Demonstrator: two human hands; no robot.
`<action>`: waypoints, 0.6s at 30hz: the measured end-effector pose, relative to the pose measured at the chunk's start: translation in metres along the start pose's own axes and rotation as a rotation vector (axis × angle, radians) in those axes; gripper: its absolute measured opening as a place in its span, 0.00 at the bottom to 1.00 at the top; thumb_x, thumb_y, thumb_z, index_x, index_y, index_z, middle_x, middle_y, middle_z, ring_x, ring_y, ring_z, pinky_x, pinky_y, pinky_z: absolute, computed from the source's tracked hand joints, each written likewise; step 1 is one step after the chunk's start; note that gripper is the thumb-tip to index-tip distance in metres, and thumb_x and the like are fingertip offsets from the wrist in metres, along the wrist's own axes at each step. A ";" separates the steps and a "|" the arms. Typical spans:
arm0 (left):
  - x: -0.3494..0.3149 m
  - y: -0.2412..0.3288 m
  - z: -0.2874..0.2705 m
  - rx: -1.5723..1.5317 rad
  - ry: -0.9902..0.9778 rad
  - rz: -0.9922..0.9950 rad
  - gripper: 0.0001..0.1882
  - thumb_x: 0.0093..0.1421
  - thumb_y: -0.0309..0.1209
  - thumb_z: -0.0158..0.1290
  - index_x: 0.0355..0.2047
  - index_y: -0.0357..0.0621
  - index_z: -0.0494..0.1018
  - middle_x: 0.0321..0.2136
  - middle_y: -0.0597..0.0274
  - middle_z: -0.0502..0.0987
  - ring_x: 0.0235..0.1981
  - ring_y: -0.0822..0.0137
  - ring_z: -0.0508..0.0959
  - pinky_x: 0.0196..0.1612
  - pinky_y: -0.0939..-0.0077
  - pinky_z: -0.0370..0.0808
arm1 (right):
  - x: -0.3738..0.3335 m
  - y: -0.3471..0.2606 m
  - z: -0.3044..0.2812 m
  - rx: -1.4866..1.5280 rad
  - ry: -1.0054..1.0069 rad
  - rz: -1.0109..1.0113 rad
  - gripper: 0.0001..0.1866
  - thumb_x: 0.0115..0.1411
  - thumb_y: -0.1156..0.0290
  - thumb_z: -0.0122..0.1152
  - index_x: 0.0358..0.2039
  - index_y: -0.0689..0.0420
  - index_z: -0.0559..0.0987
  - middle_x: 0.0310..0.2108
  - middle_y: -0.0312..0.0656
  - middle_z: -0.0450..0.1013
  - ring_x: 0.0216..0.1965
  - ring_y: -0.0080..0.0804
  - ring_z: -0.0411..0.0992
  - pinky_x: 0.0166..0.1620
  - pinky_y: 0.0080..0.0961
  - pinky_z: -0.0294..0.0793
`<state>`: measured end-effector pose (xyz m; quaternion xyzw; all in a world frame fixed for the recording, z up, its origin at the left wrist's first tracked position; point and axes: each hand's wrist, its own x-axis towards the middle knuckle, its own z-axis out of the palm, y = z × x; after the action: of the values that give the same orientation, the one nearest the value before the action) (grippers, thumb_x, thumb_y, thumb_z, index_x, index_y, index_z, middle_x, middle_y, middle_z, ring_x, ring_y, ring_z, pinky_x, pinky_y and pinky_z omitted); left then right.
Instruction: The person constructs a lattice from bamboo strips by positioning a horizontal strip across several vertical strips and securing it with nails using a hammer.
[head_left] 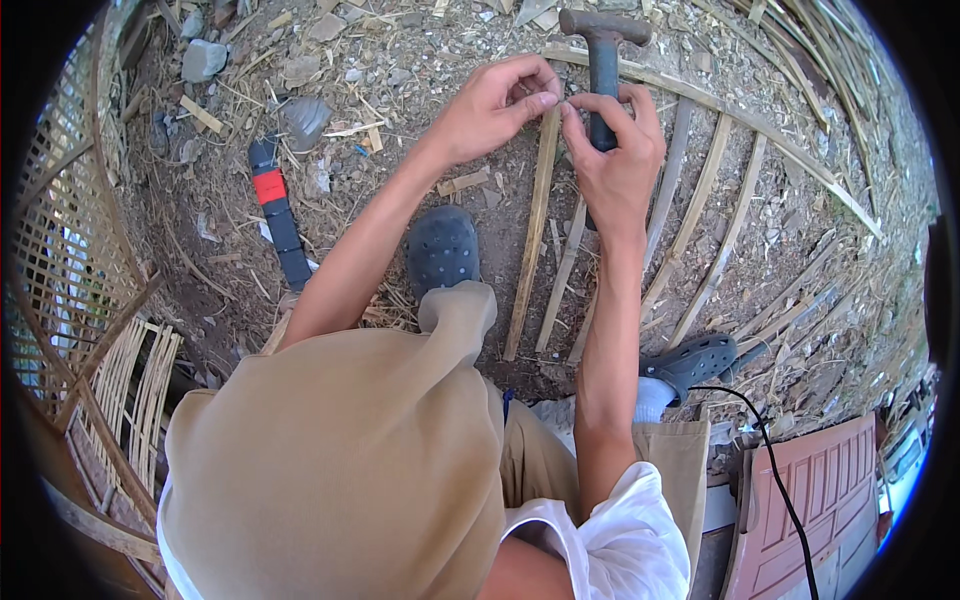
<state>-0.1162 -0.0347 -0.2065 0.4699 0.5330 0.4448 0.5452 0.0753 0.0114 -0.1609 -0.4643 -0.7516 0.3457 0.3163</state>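
the slatted frame (pixel 693 210) was spread flat on the ground (pixel 340 200), apparently so that its long rail (pixel 720 103) was supported from below. the hammer (pixel 604 80) was held against the palm of the right hand (pixel 618 175) by curled fingers, probably so that thumb and forefinger were left free. these were held close to the pinched thumb and forefinger of the left hand (pixel 492 105), at the upper end of the leftmost slat (pixel 535 230); whether anything small was gripped between the tips could not be told.

the ground was bare earth, littered with stones (pixel 204 61) and wood chips (pixel 202 114). lattice (pixel 50 230) was seen at the left, a reddish panelled board (pixel 810 490) at the lower right, and nearer, a dark strip (pixel 270 187) banded in red and a dark clog (pixel 443 245).
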 end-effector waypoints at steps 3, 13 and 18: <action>0.004 0.021 -0.004 0.383 0.014 0.173 0.09 0.68 0.24 0.65 0.47 0.37 0.81 0.37 0.61 0.81 0.39 0.66 0.82 0.44 0.70 0.81 | 0.008 -0.003 -0.007 -0.021 -0.055 0.034 0.10 0.59 0.76 0.79 0.42 0.57 0.90 0.41 0.48 0.77 0.41 0.47 0.79 0.44 0.41 0.79; 0.014 0.020 0.013 0.581 0.240 0.443 0.11 0.56 0.14 0.67 0.40 0.35 0.84 0.37 0.54 0.85 0.37 0.57 0.87 0.41 0.63 0.84 | 0.015 0.002 -0.010 -0.100 -0.118 -0.023 0.11 0.59 0.76 0.79 0.43 0.57 0.89 0.42 0.52 0.77 0.42 0.53 0.81 0.46 0.45 0.80; 0.015 0.009 0.018 0.439 0.377 0.296 0.09 0.57 0.15 0.69 0.39 0.36 0.85 0.35 0.57 0.86 0.34 0.64 0.86 0.40 0.68 0.82 | 0.018 0.005 -0.009 -0.080 -0.063 -0.005 0.13 0.59 0.80 0.76 0.45 0.55 0.90 0.41 0.52 0.77 0.41 0.52 0.80 0.45 0.44 0.80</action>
<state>-0.0974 -0.0197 -0.2006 0.5578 0.6338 0.4729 0.2520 0.0786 0.0314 -0.1575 -0.4635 -0.7757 0.3288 0.2744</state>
